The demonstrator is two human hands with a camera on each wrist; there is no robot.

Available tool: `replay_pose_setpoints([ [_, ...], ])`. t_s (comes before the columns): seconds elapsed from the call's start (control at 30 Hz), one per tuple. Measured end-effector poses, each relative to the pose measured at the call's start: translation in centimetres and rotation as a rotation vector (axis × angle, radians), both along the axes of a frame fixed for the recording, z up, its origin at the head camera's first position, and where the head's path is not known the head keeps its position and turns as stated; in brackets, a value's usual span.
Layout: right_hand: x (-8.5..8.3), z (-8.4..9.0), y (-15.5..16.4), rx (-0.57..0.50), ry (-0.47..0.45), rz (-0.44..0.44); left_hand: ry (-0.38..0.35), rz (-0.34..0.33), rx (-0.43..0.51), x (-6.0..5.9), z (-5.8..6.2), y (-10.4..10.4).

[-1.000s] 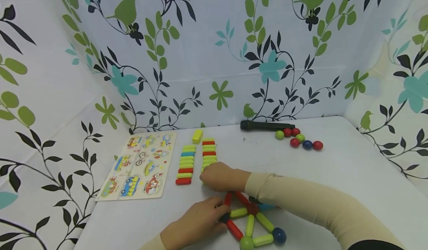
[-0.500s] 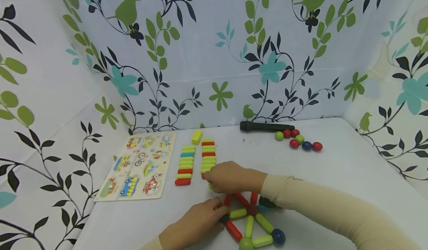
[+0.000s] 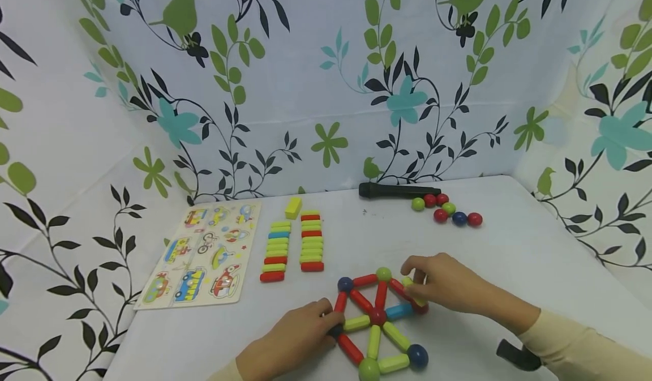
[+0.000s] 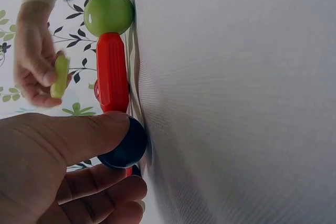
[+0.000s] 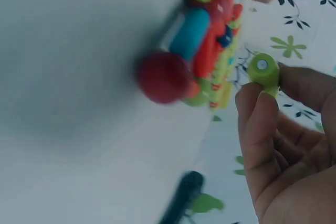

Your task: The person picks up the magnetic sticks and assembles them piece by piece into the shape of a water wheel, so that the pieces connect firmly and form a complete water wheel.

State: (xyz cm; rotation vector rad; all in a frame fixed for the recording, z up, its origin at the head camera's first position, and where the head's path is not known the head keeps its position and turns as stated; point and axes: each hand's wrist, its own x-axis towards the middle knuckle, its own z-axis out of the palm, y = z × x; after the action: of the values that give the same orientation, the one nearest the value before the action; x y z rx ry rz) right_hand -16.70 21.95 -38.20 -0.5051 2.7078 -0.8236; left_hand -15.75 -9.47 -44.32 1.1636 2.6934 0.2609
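Observation:
A wheel-like frame of magnetic rods and balls lies on the table, with a red ball (image 3: 377, 316) at its centre. My left hand (image 3: 292, 335) pinches a dark blue ball (image 4: 128, 145) on the frame's left side between thumb and fingers. A red rod (image 4: 112, 72) runs from that ball to a green ball (image 4: 109, 13). With thumb and fingertips, my right hand (image 3: 448, 285) pinches a yellow-green magnetic rod (image 5: 264, 72), whose round metal end faces the right wrist camera. It is beside the frame's right-hand red ball (image 5: 165, 77), joined to a blue rod (image 5: 190, 34).
Two columns of coloured rods (image 3: 312, 245) lie left of centre, behind the frame. A yellow block (image 3: 293, 208) sits behind them. At left is a picture puzzle board (image 3: 204, 251). A black microphone-like object (image 3: 399, 191) and several loose balls (image 3: 459, 218) lie at the back right.
My right hand has moved right from the near end of the rod columns, carrying a yellow-green rod to the frame's right side. My left hand keeps its hold on the dark blue ball.

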Motion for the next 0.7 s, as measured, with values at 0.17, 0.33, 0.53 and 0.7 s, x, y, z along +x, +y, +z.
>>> replay_pose_setpoints([
  [0.17, 2.0, -2.8, 1.6, -0.180, -0.188, -0.263, -0.005, 0.005, 0.001, 0.0, -0.1, 0.0],
  [0.33, 2.9, -5.3, 2.2, -0.269, -0.285, -0.410, -0.004, 0.006, 0.011, 0.0, -0.1, -0.2],
  [0.53, 3.7, -6.8, 1.8, -0.296, -0.359, -0.383, -0.012, 0.007, 0.016, 0.1, 0.0, -0.2],
  [0.7, 3.6, -6.9, 1.5, -0.261, -0.381, -0.375, -0.022, 0.014, 0.007, 0.1, 0.0, -0.1],
])
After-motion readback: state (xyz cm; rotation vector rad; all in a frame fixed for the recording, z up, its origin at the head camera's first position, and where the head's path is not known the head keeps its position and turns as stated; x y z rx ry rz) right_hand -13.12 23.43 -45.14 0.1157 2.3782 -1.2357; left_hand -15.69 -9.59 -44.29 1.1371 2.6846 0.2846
